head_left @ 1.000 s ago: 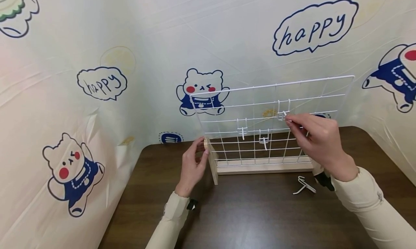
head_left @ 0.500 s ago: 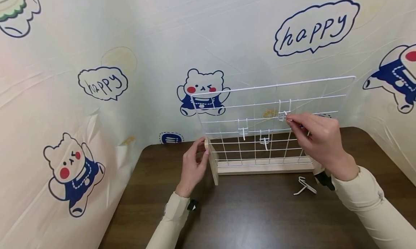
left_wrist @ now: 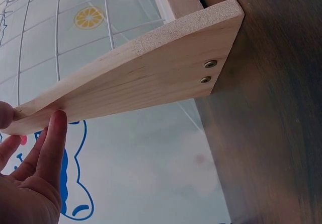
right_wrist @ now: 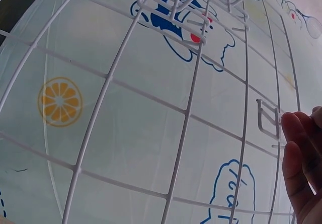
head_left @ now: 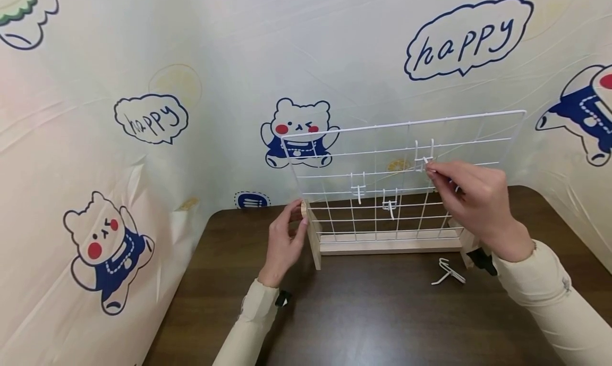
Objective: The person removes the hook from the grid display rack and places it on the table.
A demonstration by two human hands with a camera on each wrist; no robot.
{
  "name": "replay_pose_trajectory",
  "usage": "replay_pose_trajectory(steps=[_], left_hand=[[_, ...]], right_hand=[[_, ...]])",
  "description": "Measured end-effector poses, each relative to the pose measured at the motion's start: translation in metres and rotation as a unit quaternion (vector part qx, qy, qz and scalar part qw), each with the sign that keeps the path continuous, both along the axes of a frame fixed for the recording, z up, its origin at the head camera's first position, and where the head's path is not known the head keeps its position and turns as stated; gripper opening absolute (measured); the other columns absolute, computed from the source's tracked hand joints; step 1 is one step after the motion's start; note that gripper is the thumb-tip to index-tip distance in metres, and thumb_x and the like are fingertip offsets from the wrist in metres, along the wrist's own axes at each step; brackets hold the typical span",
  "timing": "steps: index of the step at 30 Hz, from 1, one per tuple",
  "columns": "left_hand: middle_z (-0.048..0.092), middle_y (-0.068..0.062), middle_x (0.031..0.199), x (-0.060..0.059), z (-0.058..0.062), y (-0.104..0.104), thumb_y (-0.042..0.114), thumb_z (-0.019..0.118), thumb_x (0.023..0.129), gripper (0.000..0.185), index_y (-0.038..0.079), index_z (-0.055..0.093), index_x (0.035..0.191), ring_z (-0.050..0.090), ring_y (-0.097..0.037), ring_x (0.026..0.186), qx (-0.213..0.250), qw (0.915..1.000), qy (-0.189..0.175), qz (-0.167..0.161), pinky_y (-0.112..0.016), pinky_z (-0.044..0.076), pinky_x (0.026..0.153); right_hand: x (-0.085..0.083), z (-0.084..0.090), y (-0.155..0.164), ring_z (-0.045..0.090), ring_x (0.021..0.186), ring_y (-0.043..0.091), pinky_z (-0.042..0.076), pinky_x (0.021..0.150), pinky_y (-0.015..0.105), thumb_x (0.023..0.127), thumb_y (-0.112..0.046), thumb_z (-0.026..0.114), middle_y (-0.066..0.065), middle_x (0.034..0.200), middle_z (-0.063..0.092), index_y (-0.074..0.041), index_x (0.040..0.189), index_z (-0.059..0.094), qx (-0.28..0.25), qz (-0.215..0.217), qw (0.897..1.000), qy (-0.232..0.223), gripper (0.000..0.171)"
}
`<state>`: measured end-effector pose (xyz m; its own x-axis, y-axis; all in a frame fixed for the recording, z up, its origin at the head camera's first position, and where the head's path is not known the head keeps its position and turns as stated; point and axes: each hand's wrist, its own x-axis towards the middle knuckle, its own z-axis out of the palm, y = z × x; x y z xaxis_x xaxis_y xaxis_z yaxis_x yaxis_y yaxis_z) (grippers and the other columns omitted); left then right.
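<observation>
The right hand [head_left: 470,196] pinches a white wire hook [head_left: 423,161] with its fingertips, against the upper part of the white wire grid panel [head_left: 497,124], which stands upright in a wooden base [head_left: 389,245]. The left hand [head_left: 283,244] grips the top of the wooden side foot [left_wrist: 146,70] of this base with thumb and fingers. Two more hooks [head_left: 357,188] hang on the grid between the hands, and a loose hook [head_left: 448,273] lies on the dark counter [head_left: 373,313] below the right wrist.
</observation>
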<state>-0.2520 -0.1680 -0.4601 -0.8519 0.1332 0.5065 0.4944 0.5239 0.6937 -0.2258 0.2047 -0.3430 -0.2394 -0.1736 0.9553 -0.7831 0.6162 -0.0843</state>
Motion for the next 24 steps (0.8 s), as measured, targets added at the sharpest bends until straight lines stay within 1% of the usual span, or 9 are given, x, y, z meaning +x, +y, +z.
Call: replay_pose_trajectory(steps=[7,10,14,16,21,24], left_hand=[[0.072,-0.009,0.128,-0.001,-0.002,0.000,0.022,0.064,0.104,0.043,0.012,0.057,0.146,0.074,-0.027,0.109,-0.008,1.0000,0.001,0.004,-0.034,0.067,0.072],[0.072,-0.009,0.129,-0.002,-0.002,0.000,0.023,0.064,0.104,0.044,0.013,0.056,0.146,0.074,-0.026,0.109,-0.009,0.9999,0.002,0.005,-0.034,0.067,0.072],[0.071,-0.010,0.129,-0.003,-0.002,0.000,0.023,0.064,0.104,0.044,0.012,0.056,0.146,0.074,-0.028,0.108,-0.005,0.9999,0.010,0.003,-0.037,0.067,0.072],[0.071,-0.010,0.129,-0.003,-0.002,0.000,0.023,0.064,0.104,0.044,0.012,0.056,0.146,0.074,-0.028,0.108,-0.004,0.9999,0.010,0.003,-0.039,0.067,0.072],[0.071,-0.011,0.129,-0.003,-0.002,0.000,0.022,0.063,0.105,0.044,0.012,0.055,0.147,0.074,-0.029,0.109,0.000,1.0000,0.003,0.002,-0.044,0.067,0.072],[0.071,-0.012,0.129,-0.003,-0.003,0.000,0.021,0.063,0.105,0.044,0.011,0.056,0.147,0.074,-0.030,0.109,0.001,1.0000,0.004,0.001,-0.046,0.067,0.072]], right_hand=[[0.001,0.003,-0.001,0.061,0.052,0.025,0.046,0.055,0.017,0.107,-0.033,0.059,0.018,0.076,0.076,0.006,0.091,0.077,-0.004,-0.005,1.000,0.003,0.045],[0.002,0.004,-0.002,0.059,0.050,0.025,0.044,0.055,0.018,0.107,-0.034,0.060,0.017,0.076,0.076,0.005,0.090,0.077,-0.011,-0.009,1.000,0.010,0.046],[0.005,0.005,-0.004,0.057,0.049,0.024,0.045,0.056,0.019,0.106,-0.034,0.060,0.016,0.074,0.076,0.004,0.090,0.078,-0.021,-0.013,1.000,0.018,0.046],[0.007,0.005,-0.004,0.056,0.048,0.024,0.045,0.056,0.018,0.106,-0.035,0.060,0.016,0.073,0.075,0.005,0.089,0.077,-0.021,-0.012,0.999,0.021,0.046],[0.013,0.002,-0.004,0.059,0.049,0.025,0.047,0.059,0.012,0.106,-0.035,0.061,0.017,0.076,0.077,0.004,0.089,0.078,-0.021,-0.007,0.999,0.027,0.045],[0.016,-0.001,-0.003,0.063,0.050,0.027,0.048,0.058,0.014,0.106,-0.033,0.060,0.019,0.078,0.077,0.004,0.089,0.078,-0.017,-0.008,0.999,0.029,0.044]])
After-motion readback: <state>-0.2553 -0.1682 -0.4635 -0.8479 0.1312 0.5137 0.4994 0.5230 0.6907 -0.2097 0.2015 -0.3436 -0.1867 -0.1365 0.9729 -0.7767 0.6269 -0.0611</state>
